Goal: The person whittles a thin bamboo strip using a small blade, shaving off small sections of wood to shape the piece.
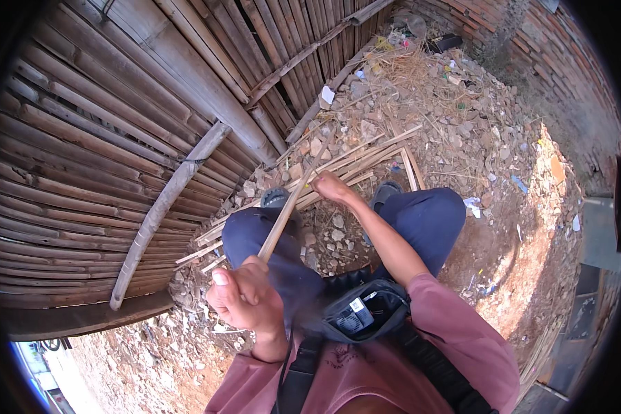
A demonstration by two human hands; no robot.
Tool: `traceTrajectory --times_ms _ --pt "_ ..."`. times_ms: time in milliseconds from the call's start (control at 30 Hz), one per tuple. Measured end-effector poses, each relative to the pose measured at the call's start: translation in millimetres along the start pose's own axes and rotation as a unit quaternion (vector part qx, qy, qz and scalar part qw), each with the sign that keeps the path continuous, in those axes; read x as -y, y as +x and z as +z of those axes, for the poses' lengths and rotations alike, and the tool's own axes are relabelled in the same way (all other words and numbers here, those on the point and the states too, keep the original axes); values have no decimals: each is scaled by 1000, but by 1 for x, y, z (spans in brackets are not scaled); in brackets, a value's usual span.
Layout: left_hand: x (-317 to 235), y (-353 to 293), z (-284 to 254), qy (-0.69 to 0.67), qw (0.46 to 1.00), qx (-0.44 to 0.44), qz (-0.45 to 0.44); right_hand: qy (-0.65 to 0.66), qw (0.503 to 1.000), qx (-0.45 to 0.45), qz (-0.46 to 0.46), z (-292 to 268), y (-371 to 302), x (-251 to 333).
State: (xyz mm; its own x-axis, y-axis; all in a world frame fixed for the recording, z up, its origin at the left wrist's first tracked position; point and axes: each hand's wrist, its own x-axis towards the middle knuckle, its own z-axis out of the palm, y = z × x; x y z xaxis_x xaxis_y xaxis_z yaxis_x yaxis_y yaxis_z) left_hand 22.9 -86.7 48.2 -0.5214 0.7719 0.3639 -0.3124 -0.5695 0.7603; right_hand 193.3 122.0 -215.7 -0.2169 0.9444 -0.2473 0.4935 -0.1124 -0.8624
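My left hand is closed round the near end of a long, flat bamboo strip, its thumb lying on top. The strip slants up and away between my knees, over a loose bundle of pale bamboo strips on the ground. Close to the strip's far part, my right hand is curled into a fist above the bundle. Whatever sits inside that fist is hidden from this angle. An open dark pouch with a white label inside rests at my waist.
A bamboo-slat wall with a curved pole rises close on the left. Rubble and stones cover the ground, with scraps of litter and dry straw at the far end. A brick wall borders the far right.
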Motion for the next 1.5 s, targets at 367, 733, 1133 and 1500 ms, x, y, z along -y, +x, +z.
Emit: traceTrajectory --times_ms 367,733,1133,1500 --pt "-3 -3 -4 42 980 182 62 458 874 94 134 -17 5 -1" --pt "-57 13 -163 -52 890 432 -137 502 864 -40 18 -53 -80 102" --pt "-24 10 -16 594 754 266 86 325 939 -53 -96 -89 -145 169" --pt "18 -3 -28 371 836 312 -257 85 962 -130 -227 -116 -195 156"
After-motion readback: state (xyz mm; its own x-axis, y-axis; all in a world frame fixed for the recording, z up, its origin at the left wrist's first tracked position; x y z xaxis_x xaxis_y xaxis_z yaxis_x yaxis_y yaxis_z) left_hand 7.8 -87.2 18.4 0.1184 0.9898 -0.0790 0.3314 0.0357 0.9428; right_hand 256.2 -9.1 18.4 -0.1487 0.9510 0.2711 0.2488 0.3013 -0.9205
